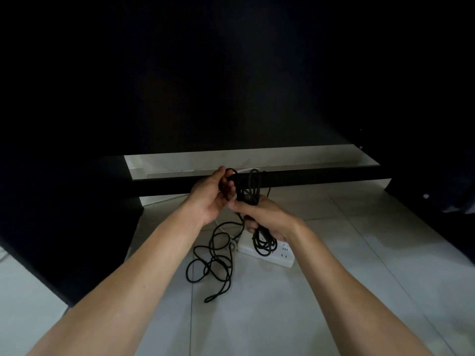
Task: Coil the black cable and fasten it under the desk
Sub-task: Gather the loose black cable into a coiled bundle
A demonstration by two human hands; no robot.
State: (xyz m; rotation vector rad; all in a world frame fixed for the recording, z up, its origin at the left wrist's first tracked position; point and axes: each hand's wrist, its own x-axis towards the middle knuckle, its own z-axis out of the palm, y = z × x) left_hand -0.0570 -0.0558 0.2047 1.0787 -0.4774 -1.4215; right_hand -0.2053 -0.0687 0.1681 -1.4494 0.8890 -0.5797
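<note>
A black cable (214,263) trails in loose loops on the white tiled floor and rises into my hands. My right hand (267,217) is closed around a bundle of coiled loops, which stick out above the fist and hang below it. Just to the left of the bundle, my left hand (209,195) pinches a strand of the same cable between thumb and fingers. The dark underside of the desk (231,73) fills the upper half of the view, and a black crossbar (321,179) runs behind my hands.
A white power strip (280,254) lies on the floor under my right hand, with a white cord (164,199) leading left toward the wall. A dark panel (64,227) stands at the left and dark shapes at the right edge. White skirting (282,158) lines the back.
</note>
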